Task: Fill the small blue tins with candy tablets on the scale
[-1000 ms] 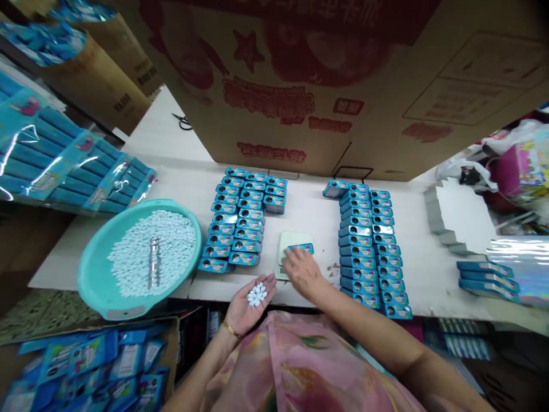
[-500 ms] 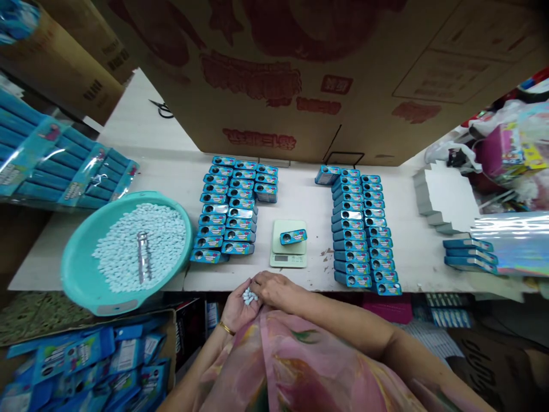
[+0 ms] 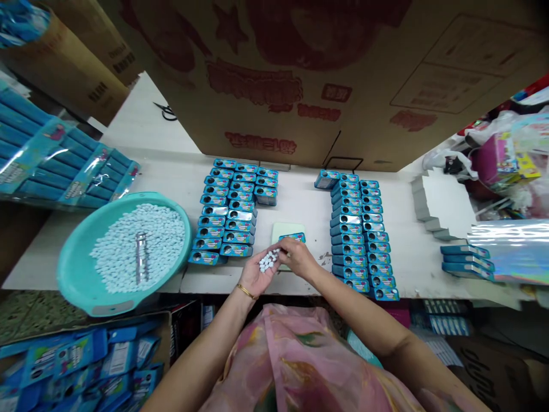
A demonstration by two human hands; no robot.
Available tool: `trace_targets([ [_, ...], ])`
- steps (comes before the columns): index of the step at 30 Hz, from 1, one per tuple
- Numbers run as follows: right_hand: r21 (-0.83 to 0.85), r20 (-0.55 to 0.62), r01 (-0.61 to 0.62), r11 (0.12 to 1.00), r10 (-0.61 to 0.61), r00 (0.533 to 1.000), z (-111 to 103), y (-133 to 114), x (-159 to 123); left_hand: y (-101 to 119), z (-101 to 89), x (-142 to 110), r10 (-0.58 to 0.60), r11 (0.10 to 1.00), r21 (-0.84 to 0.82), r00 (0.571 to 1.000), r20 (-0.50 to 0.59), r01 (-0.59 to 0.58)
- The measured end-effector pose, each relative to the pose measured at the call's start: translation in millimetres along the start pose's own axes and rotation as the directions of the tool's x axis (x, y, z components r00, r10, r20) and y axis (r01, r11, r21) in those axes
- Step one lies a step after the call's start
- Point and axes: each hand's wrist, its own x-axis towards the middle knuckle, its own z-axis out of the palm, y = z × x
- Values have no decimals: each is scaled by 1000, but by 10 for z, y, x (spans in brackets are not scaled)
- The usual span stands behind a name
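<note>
My left hand [image 3: 259, 272] is cupped palm up and holds a small heap of white tablets [image 3: 268, 260] just in front of the pale green scale [image 3: 283, 231]. A blue tin [image 3: 293, 237] lies on the scale. My right hand [image 3: 299, 257] is over the scale's front edge, its fingertips pinched at the tablets beside the tin. What the pinch holds is too small to see. Blue tins stand in rows to the left [image 3: 231, 213] and right [image 3: 361, 233] of the scale.
A teal basin [image 3: 75, 280] of white tablets with a metal scoop [image 3: 140, 257] sits at the left table edge. A big cardboard box [image 3: 326, 74] rises behind the tins. Scissors [image 3: 164, 111] lie far left; white tray [image 3: 441, 207], more tins [image 3: 465, 260] and foil right.
Both hands have risen from the table's near edge to the scale. The left palm with the tablets now sits by the tin, and the right fingers pinch at them.
</note>
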Motion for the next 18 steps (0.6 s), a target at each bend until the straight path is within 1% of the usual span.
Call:
trace_targets([
  [2, -40, -68, -58, 997, 55, 996, -63, 83, 35, 11, 58, 15, 35, 999, 30, 999, 13, -35],
  [3, -79, -78, -78, 994, 72, 994, -85, 127, 45, 22, 67, 15, 39, 998, 42, 999, 18, -40],
  [6, -199, -33, -79, 977, 74, 997, -126, 218, 39, 60, 32, 0, 25, 998, 53, 999, 19, -26],
  [8, -251, -24, -70, 965, 67, 998, -130, 196, -1, 74, -21, -18, 12, 999, 45, 1000, 19, -13],
  [10, -283, 8, -20, 959, 24, 1000, -92, 86, -75, 66, -86, -44, -11, 999, 35, 1000, 20, 10],
  [12, -323, 104, 90, 942, -59, 993, 3, -88, -174, 36, -165, -83, -55, 998, 26, 998, 19, 54],
  [14, -379, 208, 192, 905, -119, 971, 145, -271, -278, -7, -268, -135, -105, 994, 14, 994, 10, 105],
  [16, -433, 278, 246, 867, -131, 952, 297, -406, -365, -50, -396, -194, -158, 987, 4, 987, 5, 158],
  [18, -445, 340, 279, 851, -128, 932, 423, -468, -421, -83, -533, -252, -200, 980, 6, 980, -12, 200],
])
